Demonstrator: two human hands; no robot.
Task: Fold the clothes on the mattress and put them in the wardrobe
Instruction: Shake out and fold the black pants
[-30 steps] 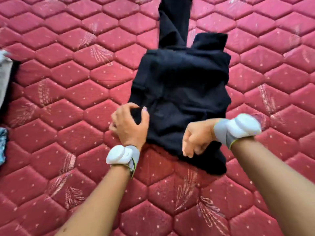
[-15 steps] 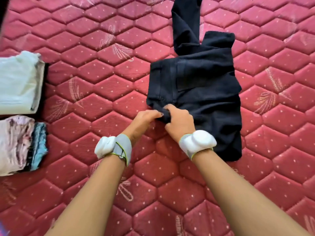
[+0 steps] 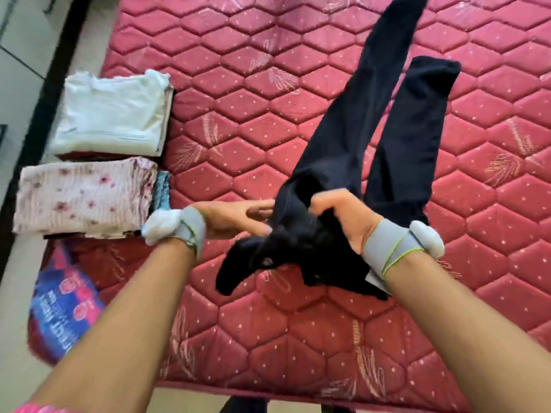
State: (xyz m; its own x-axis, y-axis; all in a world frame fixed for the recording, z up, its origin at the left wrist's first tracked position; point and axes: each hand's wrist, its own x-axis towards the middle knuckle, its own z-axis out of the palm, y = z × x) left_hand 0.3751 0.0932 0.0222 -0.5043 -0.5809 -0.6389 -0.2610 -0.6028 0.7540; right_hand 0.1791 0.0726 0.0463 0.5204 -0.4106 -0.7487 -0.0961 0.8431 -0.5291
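- Your black trousers (image 3: 351, 138) run lengthwise up the red mattress (image 3: 238, 120): waist end bunched near you, both legs stretching away and leaning a little to the right.
- Half a second ago they lay as a compact folded block; now they are opened out, with the waist raised off the quilting.
- Your right hand (image 3: 343, 217) grips the waist fabric, fingers curled into it.
- Your left hand (image 3: 235, 217) lies just left of the bunch, fingers straight, tips touching the cloth.
- The waist sits between your hands; the legs lie beyond them.
- A white folded stack (image 3: 113, 114) and a floral folded stack (image 3: 83, 195) sit at the mattress's left edge.
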